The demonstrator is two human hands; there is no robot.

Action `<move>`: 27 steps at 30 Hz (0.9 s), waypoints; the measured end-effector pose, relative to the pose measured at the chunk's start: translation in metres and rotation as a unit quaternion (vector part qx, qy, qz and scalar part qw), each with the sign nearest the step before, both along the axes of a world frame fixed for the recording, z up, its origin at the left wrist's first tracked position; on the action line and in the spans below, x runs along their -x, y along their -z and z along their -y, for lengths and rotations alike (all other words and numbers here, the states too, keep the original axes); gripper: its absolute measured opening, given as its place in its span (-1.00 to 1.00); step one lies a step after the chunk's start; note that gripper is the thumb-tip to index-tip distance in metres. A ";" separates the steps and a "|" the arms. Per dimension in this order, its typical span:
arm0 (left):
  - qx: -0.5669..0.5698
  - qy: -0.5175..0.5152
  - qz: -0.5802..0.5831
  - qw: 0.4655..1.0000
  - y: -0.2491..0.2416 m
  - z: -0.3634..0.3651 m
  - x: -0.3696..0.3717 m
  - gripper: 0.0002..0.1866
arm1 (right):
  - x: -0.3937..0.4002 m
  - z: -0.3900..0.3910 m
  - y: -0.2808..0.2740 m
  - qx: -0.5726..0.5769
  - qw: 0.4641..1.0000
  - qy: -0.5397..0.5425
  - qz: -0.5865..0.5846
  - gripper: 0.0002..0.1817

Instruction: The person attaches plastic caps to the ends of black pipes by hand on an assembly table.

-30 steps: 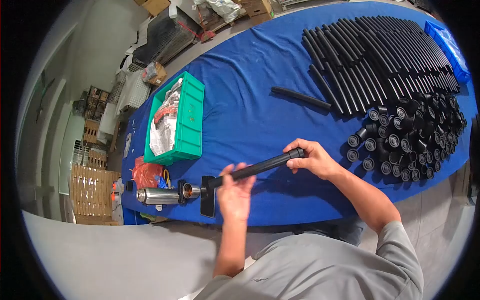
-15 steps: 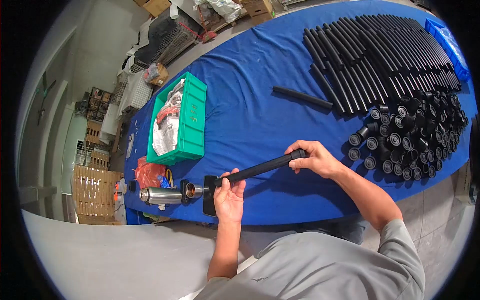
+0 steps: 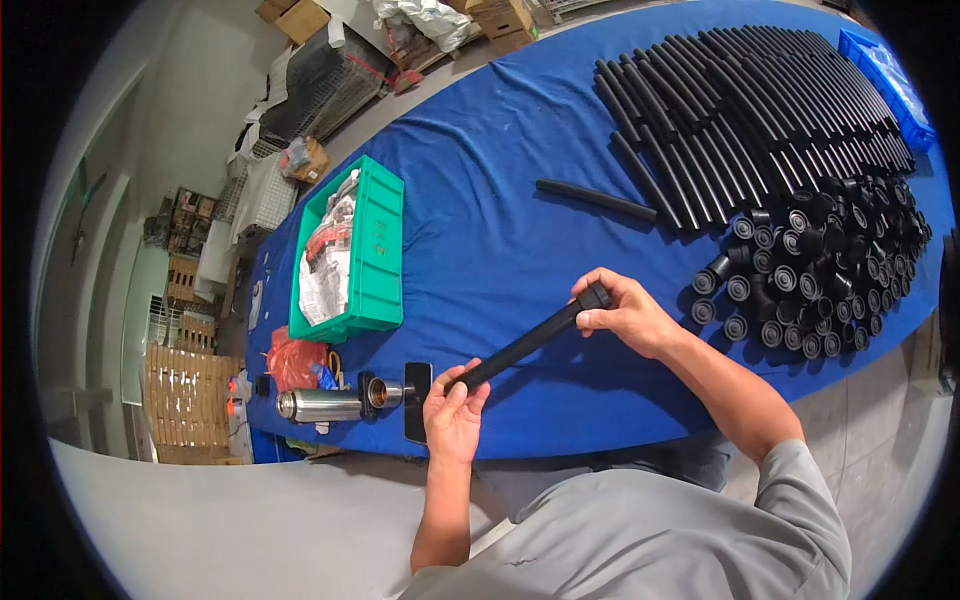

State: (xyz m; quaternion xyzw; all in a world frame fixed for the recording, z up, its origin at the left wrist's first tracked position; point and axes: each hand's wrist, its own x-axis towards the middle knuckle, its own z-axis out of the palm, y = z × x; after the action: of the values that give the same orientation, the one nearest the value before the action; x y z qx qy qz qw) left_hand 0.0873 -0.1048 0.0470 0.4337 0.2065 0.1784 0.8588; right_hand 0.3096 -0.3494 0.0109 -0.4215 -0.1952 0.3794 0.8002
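A black plastic tube [image 3: 525, 343] slants between my two hands above the blue cloth. Its lower left end is in the closed fingers of my left hand [image 3: 455, 415]. At the upper right end, my right hand [image 3: 622, 312] grips the tube around a wider black collar [image 3: 592, 297]. Just left of my left hand lies a dark phone [image 3: 416, 400]. One loose black tube [image 3: 597, 199] rests on the cloth beyond my hands. Many black elbow fittings [image 3: 785, 280] are heaped to the right of my right hand.
Rows of black tubes [image 3: 740, 110] cover the far right of the blue-covered table [image 3: 480, 130], near a blue crate [image 3: 885, 90]. A green crate [image 3: 375, 245] holding newspaper stands at left. A steel thermos [image 3: 322, 405], a cup [image 3: 384, 392] and a red plastic bag [image 3: 296, 360] sit nearby.
The held tube is tilted more steeply, its left end lower and its right end slightly higher. Both hands still hold it. The whole view has shifted slightly.
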 end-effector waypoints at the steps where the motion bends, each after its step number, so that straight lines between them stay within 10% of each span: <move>1: -0.010 0.003 -0.003 1.000 -0.002 0.002 0.000 -0.65 | -0.002 0.001 0.001 0.002 1.000 -0.007 0.013 -0.62; 14: -0.029 0.021 0.003 0.999 0.010 -0.003 0.009 -0.60 | 0.001 -0.001 0.005 0.044 0.995 -0.016 0.092 -0.69; 21: 0.105 -0.010 0.095 0.990 0.041 0.021 -0.084 -0.54 | 0.018 -0.007 0.017 0.195 0.839 0.133 0.491 -0.62; 27: 0.122 0.160 0.136 0.970 0.077 0.021 -0.143 -0.69 | 0.016 -0.007 0.025 0.274 0.804 0.166 0.500 -0.62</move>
State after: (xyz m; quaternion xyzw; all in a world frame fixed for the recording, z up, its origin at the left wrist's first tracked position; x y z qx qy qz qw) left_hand 0.2300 -0.1257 -0.0304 0.3243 0.0363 0.0696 0.9427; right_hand 0.2939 -0.3421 -0.0146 -0.7808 -0.3829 0.0147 0.4934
